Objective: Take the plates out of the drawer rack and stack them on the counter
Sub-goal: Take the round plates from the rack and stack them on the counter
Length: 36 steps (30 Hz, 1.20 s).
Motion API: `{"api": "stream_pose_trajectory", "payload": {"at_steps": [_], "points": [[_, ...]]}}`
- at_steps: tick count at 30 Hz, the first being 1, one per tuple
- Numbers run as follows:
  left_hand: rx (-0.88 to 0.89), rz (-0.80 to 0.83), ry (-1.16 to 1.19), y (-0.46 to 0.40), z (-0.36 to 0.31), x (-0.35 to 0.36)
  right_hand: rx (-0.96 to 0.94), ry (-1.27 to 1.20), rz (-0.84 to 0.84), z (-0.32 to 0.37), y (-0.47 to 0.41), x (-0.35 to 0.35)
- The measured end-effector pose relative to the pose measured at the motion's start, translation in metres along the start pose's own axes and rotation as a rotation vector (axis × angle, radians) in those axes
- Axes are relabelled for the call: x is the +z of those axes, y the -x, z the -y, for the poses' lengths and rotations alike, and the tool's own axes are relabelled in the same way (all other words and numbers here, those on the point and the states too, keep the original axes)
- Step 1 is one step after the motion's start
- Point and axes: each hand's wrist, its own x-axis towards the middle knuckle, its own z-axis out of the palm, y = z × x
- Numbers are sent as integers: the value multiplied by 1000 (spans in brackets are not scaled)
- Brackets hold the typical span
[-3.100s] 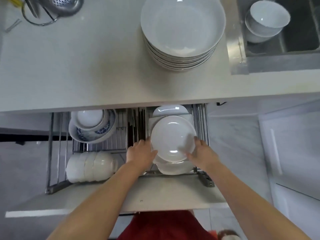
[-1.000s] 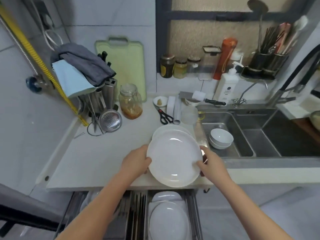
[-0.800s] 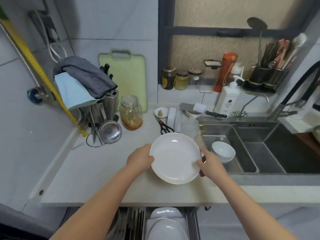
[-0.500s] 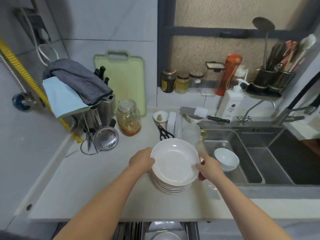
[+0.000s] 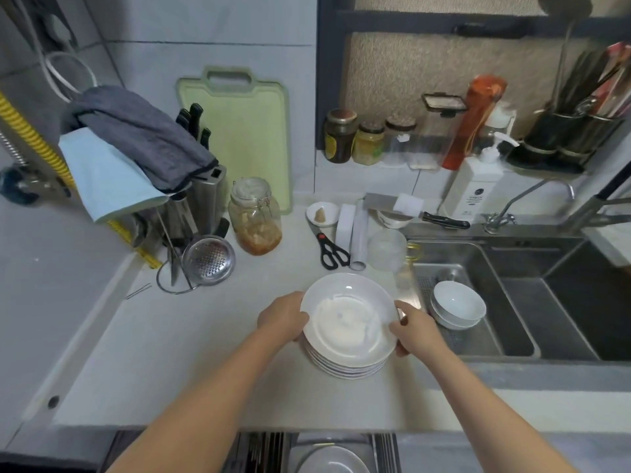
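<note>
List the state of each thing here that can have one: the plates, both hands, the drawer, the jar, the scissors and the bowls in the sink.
Top plate: on the stack, held at both rims.
Plate stack: upright on the counter.
Left hand: grip on the top plate's left rim.
Right hand: grip on its right rim.
Drawer rack: open, a plate inside.
Glass jar: lid clamped shut.
Scissors: closed, lying flat.
Bowls: nested in the sink.

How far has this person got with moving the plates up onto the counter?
Done: a stack of plates already sits on the counter. In hand: the left hand and right hand hold the top plate by its rim, on or just above the stack. Left: at least one plate shows in the drawer rack below.
</note>
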Motion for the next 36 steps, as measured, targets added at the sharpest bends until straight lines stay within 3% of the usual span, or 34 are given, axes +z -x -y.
{"api": "stream_pose_trajectory", "payload": {"at_steps": [6, 12, 16, 19, 29, 36], "points": [[29, -47, -40, 3, 6, 9, -12, 79, -80, -3, 2, 8], [119, -279, 29, 55, 30, 36, -104, 85, -113, -26, 45, 23], [247, -339, -70, 107, 59, 73, -147, 140, -165, -64, 93, 40], [346, -338, -138, 139, 80, 102, -215, 167, -100, -93, 126, 63], [75, 92, -241, 156, 131, 213, 2, 428, 256, -166, 174, 160], [-55, 260, -334, 133, 151, 268, 221, 526, 442, -202, 176, 208]]}}
